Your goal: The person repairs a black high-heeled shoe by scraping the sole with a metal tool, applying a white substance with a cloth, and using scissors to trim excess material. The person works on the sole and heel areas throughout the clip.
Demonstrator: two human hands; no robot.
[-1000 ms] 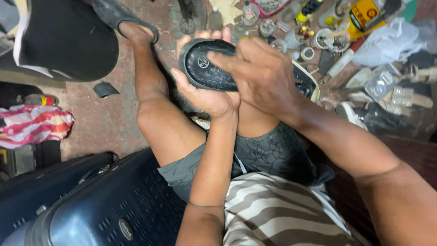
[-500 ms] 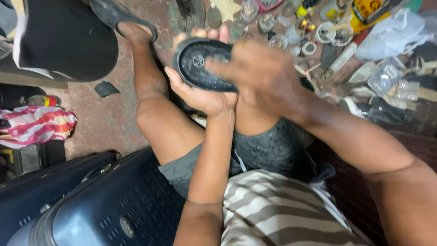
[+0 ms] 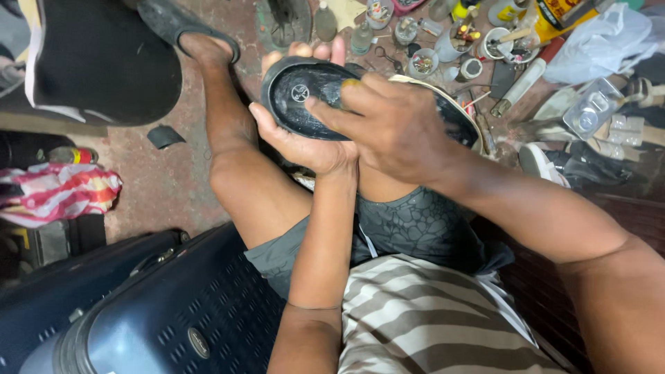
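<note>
A black shoe sole [image 3: 312,104] is held up over the lap, mid-scene, underside facing up. It's cupped from below by the left hand [image 3: 305,142], fingers curled round its far edge. The right hand [image 3: 395,128] is laid on top, fingers pressed flat against the sole. A dark suitcase [image 3: 159,312] sits near left, small jars and tins [image 3: 422,41] are scattered far right.

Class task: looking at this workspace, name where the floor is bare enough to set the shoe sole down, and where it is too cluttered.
Bare reddish floor lies between the person's leg, the striped cloth and the dark suitcase, with one small black scrap on it. Beyond the shoe sole, jars and tools crowd the ground.
</note>
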